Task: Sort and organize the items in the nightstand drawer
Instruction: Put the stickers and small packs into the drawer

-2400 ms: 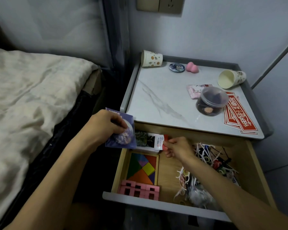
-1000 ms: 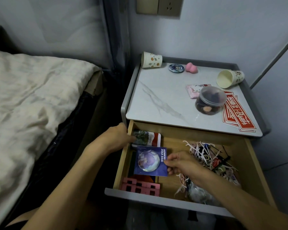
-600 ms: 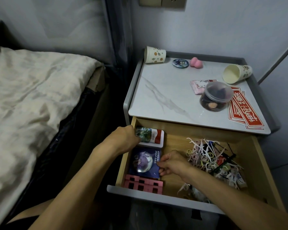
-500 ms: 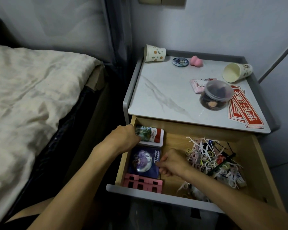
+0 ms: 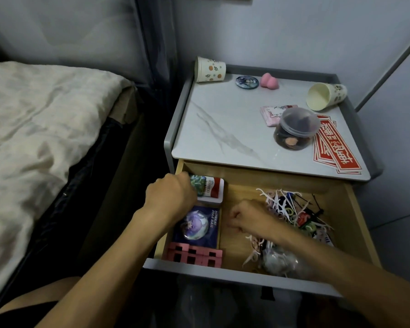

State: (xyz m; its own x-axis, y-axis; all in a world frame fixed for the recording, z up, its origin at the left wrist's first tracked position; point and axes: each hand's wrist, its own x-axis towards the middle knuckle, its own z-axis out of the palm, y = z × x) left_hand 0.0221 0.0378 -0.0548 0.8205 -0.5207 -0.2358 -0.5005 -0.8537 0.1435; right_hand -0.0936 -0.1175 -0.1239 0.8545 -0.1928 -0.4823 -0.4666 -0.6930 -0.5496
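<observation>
Writing first. The dark-blue card carrying a round, glossy purple badge (image 5: 197,227) reads "HONKAI STAR RAIL" in white down its right edge. The white rectangular box with a red band and a green picture on top (image 5: 211,189) has white lettering on the red band, too small for me to read. The red paper strips with white characters (image 5: 336,147): characters not legible to me.

Reference: open light-wood drawer with a grey front (image 5: 223,272). All positions are taken from it.
- Box: rear left corner, lying flat.
- Blue card: left side, midway front to rear, lying flat, badge up.
- Pink plastic piece with square holes (image 5: 194,254): front left corner, against the front wall.
- Tangle of white floss picks and coloured hair ties (image 5: 287,207): right half, towards the rear.
- Blurred clear plastic bundle (image 5: 279,261): front right; contents not distinguishable.

My left grip (image 5: 171,197): over the rear left corner, knuckles up, fingers curled round the left end of the box; fingertips hidden. My right grip (image 5: 249,218): centre of the drawer, fingers curled tight into the palm, nothing visible in it, clear of the card.

White marble-pattern table with a grey rim (image 5: 223,119): above and behind the drawer. On it, over the drawer's rear right, lie the red strips and a clear lidded plastic jar with dark contents (image 5: 294,129).
</observation>
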